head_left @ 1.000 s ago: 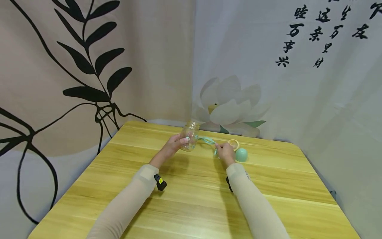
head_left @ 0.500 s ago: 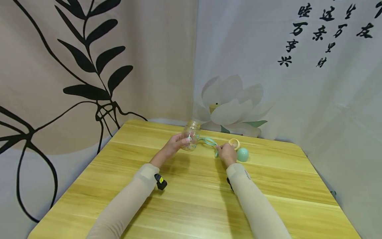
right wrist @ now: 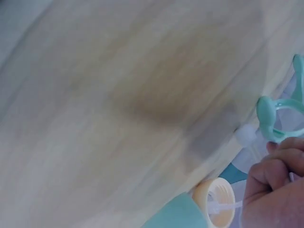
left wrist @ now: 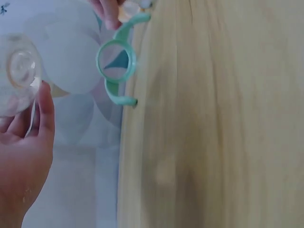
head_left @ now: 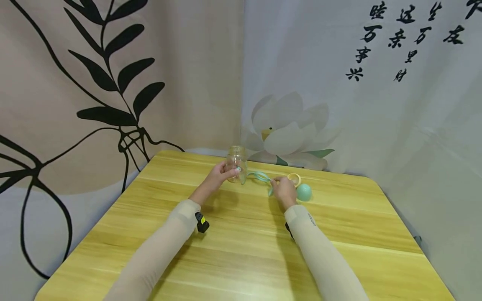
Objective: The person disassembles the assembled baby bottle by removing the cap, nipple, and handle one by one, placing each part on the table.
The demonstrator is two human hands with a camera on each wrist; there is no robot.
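My left hand (head_left: 218,175) grips a clear baby bottle (head_left: 237,161) round its side, mouth upward. In the left wrist view the base of the bottle (left wrist: 21,66) shows beside the fingers. My right hand (head_left: 285,192), fingers curled, pinches the near part of a mint-green bottle handle (head_left: 260,176), a ring with two curved arms; the exact contact is partly hidden. The handle (left wrist: 116,59) stands between the hands with its arm tips at the table. By the right hand (right wrist: 278,183), a thin straw with a white ball end (right wrist: 246,135) passes behind the fingers.
A pale yellow screw collar (head_left: 295,179) with the straw through it lies just beyond the right hand. Beside it is a mint-green domed cap (head_left: 304,192). The wooden table (head_left: 233,251) ends at a printed cloth backdrop (head_left: 203,83) behind these parts.
The bottle has gone from tilted to nearly upright and shifted slightly left with my left hand. My right hand and the handle have hardly moved.
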